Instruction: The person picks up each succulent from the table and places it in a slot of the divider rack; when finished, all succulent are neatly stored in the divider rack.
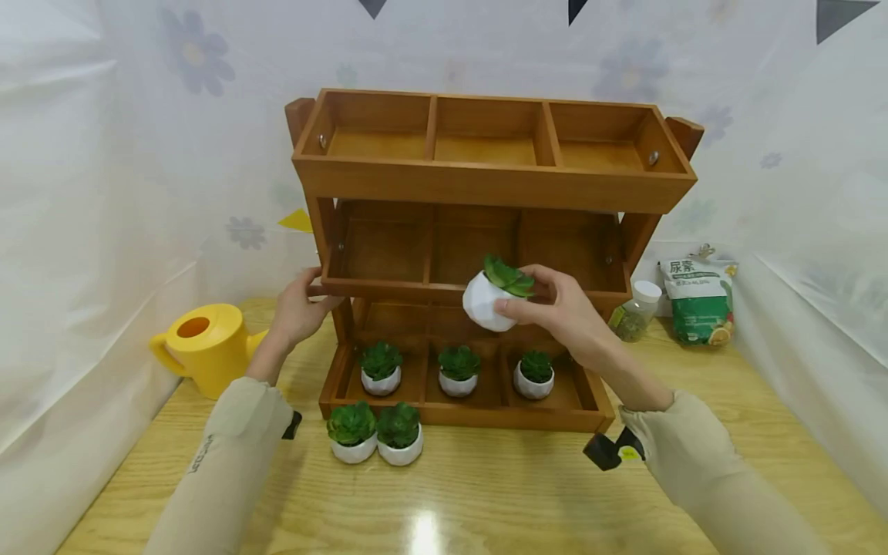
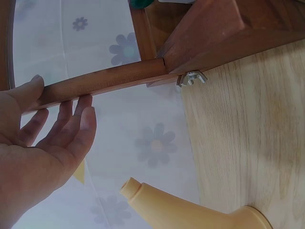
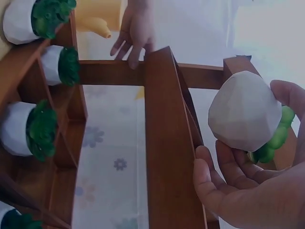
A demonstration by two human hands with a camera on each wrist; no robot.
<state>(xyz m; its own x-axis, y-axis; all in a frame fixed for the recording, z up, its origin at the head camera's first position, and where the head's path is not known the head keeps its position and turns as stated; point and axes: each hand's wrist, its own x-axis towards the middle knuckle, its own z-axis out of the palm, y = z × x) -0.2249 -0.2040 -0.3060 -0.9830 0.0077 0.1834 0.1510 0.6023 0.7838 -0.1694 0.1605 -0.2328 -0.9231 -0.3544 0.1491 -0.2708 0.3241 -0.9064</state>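
My right hand holds a small potted succulent in front of the middle tier of a brown wooden plant shelf. The white faceted pot is tilted between thumb and fingers, its green leaves toward the palm. At the shelf's left side, my left hand grips the wooden side post, thumb on one side and fingers on the other. Three potted succulents stand in the bottom tier, one per compartment. Two more potted succulents sit side by side on the table before it.
A yellow watering can stands left of the shelf, close to my left forearm. To the right are a lidded clear jar and a green-and-white bag. A metal wing nut sticks out near the post's base.
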